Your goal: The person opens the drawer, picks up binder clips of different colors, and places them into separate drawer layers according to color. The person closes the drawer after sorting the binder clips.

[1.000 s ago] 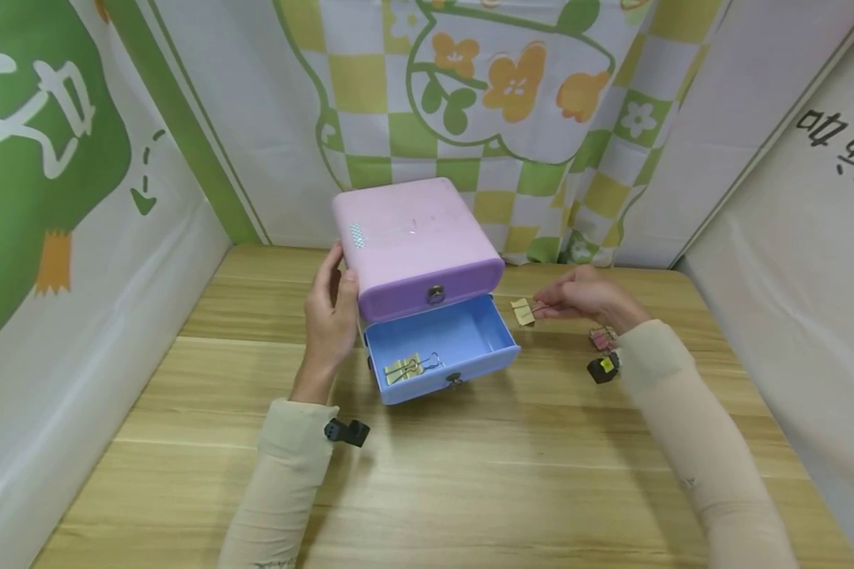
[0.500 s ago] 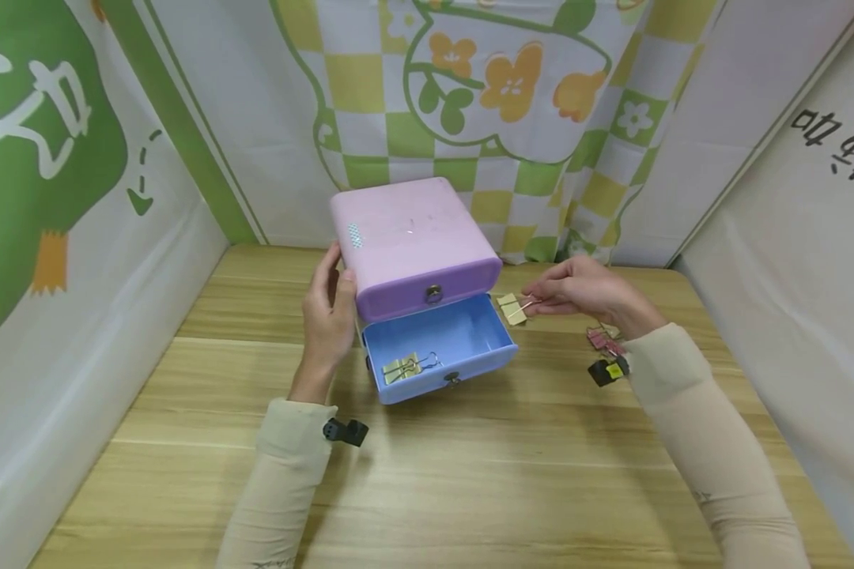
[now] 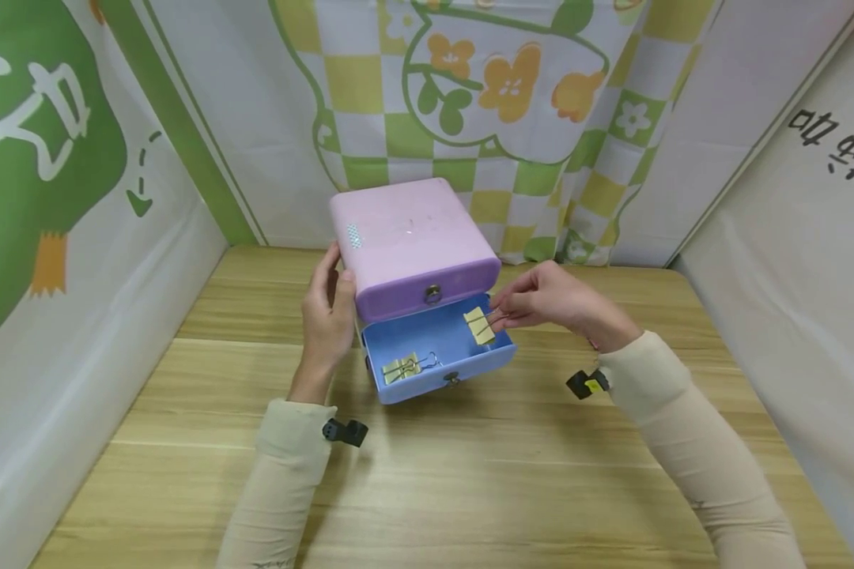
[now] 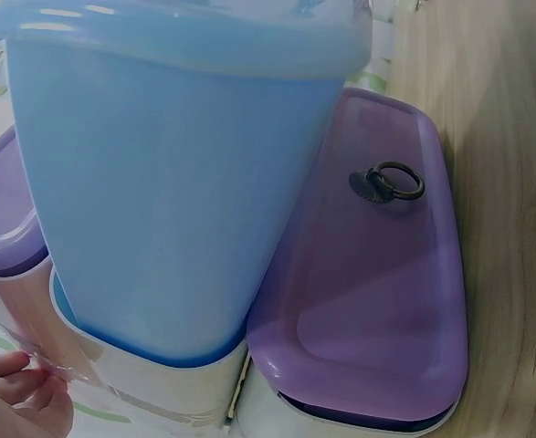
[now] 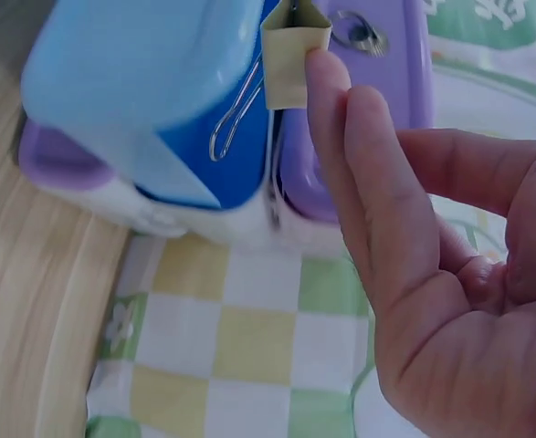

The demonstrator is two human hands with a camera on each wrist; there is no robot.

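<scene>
A drawer box [image 3: 409, 229] with a pink top stands on the table, its blue drawer [image 3: 434, 320] pulled out. My left hand [image 3: 330, 316] rests against the box's left side, thumb near the front edge; in the left wrist view its fingertips [image 4: 16, 365] touch the side wall. My right hand [image 3: 555, 300] pinches a gold binder clip [image 3: 480, 325] by its wire handle, over the right end of the blue drawer. Another gold binder clip [image 3: 402, 368] lies in the drawer's front left corner, wire handles pointing right.
Above the blue drawer is a closed purple drawer [image 3: 398, 299] with a ring pull. Below it, the left wrist view shows another closed purple drawer [image 4: 368, 274]. A checked curtain [image 3: 512, 190] hangs behind the box. Printed cloth walls stand left and right of the wooden table [image 3: 470, 490].
My right hand has carried the gold binder clip leftward, from beside the box to over the open blue drawer. Its wrist now hides most of the pink clips on the table. The left hand stays put.
</scene>
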